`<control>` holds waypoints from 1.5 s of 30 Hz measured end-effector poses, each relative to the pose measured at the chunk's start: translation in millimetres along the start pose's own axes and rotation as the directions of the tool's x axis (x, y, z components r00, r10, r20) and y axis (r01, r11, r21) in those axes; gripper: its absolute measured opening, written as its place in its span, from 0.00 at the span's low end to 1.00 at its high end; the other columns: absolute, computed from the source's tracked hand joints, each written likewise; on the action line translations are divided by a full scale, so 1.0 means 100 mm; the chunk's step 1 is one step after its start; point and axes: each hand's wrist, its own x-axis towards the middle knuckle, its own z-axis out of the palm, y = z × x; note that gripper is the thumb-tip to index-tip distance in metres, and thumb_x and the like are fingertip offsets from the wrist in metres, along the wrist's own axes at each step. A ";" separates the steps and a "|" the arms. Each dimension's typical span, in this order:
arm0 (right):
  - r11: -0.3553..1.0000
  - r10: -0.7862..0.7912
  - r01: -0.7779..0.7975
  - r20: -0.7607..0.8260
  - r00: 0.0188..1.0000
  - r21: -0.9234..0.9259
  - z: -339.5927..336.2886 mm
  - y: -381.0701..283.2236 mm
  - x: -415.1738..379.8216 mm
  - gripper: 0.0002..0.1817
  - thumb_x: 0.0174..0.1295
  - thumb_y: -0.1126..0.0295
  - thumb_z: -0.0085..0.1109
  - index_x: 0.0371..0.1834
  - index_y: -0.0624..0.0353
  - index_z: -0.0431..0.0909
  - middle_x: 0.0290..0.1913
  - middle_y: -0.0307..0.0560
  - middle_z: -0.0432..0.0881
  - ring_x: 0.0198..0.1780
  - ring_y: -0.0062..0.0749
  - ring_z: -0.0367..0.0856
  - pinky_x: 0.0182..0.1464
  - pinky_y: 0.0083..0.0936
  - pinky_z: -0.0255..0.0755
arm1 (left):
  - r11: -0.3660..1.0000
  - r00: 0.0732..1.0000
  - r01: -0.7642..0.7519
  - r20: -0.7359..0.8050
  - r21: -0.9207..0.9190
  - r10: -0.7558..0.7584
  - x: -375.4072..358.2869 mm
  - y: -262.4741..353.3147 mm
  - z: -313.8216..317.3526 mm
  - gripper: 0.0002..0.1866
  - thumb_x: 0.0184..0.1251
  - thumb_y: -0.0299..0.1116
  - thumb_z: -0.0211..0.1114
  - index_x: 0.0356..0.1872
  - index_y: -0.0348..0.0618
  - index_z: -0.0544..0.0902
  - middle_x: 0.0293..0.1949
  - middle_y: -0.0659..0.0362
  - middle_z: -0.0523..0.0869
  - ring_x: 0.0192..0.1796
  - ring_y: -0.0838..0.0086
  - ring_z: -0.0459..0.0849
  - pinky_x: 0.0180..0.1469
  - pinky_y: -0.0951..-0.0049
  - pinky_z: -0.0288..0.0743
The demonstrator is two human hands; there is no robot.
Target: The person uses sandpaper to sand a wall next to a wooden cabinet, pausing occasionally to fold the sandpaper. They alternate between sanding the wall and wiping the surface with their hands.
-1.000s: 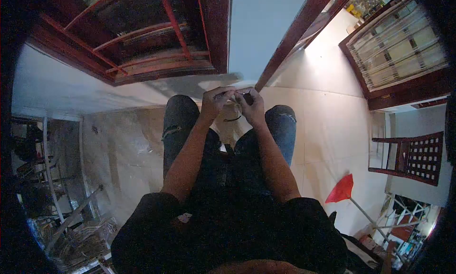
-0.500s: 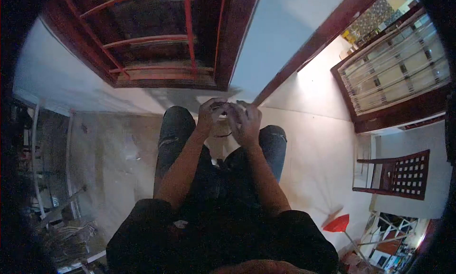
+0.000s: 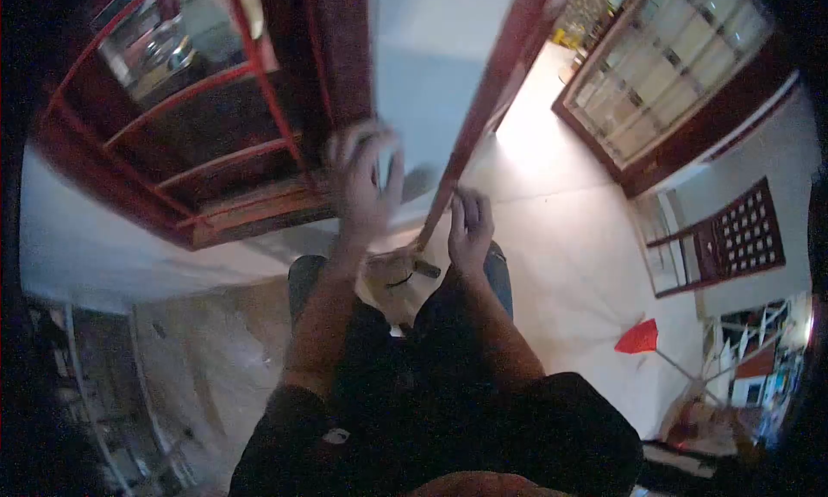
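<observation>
I am seated, with my knees in dark jeans below my hands. My left hand is raised in front of the red wooden cabinet, blurred, with its fingers spread and nothing in it. My right hand hovers lower over my right knee with its fingers loosely curled; whether it holds anything is hidden. Between my knees lies a tan object with a dark loop on it and a small dark piece at its right side, just below and left of my right hand.
A red-framed glass cabinet stands ahead on the left, and a dark red door frame post runs up the middle. On the right are a lattice-backed wooden chair, a barred window and a red dustpan on a stick on the pale tiled floor.
My hands have come apart. The left hand has risen and opened its fingers, and the right stays low. The view has tilted upward toward the cabinet.
</observation>
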 end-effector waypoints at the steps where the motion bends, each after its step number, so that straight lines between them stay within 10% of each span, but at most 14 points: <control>1: 0.990 -0.023 0.020 -0.016 1.000 -0.138 -0.03 -0.10 0.15 0.11 0.71 0.80 0.50 0.54 0.67 0.75 0.55 0.50 0.80 0.56 0.28 0.78 0.58 0.23 0.72 | 0.987 0.991 -0.121 -0.044 0.107 0.126 0.30 0.08 -0.03 0.09 0.59 0.35 0.67 0.41 0.50 0.83 0.51 0.59 0.82 0.58 0.61 0.76 0.60 0.56 0.62; 7: 0.988 -0.149 0.152 -0.226 0.963 -0.005 0.17 -0.25 0.79 0.10 0.67 0.75 0.59 0.49 0.65 0.79 0.41 0.44 0.84 0.44 0.25 0.81 0.49 0.20 0.73 | 0.707 0.794 -0.377 -0.184 0.598 0.579 1.06 -0.03 0.35 0.12 0.61 0.42 0.63 0.45 0.58 0.82 0.58 0.62 0.77 0.65 0.57 0.71 0.65 0.52 0.53; 15: 0.852 -0.475 0.339 -0.316 0.822 -0.400 0.25 -0.13 0.87 0.07 0.56 0.69 0.68 0.38 0.52 0.83 0.35 0.38 0.84 0.34 0.31 0.80 0.41 0.30 0.61 | 0.752 0.855 -0.424 -0.051 0.504 0.516 0.98 -0.21 0.47 0.20 0.58 0.47 0.66 0.51 0.55 0.80 0.57 0.53 0.77 0.64 0.51 0.71 0.63 0.42 0.60; 45: 0.779 -0.448 0.258 -0.219 0.867 -0.571 0.15 0.05 0.61 0.15 0.45 0.70 0.70 0.39 0.46 0.83 0.35 0.33 0.82 0.37 0.29 0.80 0.40 0.31 0.56 | 0.469 0.673 -0.570 0.056 0.675 0.738 1.03 -0.21 0.37 0.24 0.58 0.52 0.67 0.51 0.49 0.78 0.52 0.49 0.75 0.61 0.49 0.70 0.66 0.40 0.62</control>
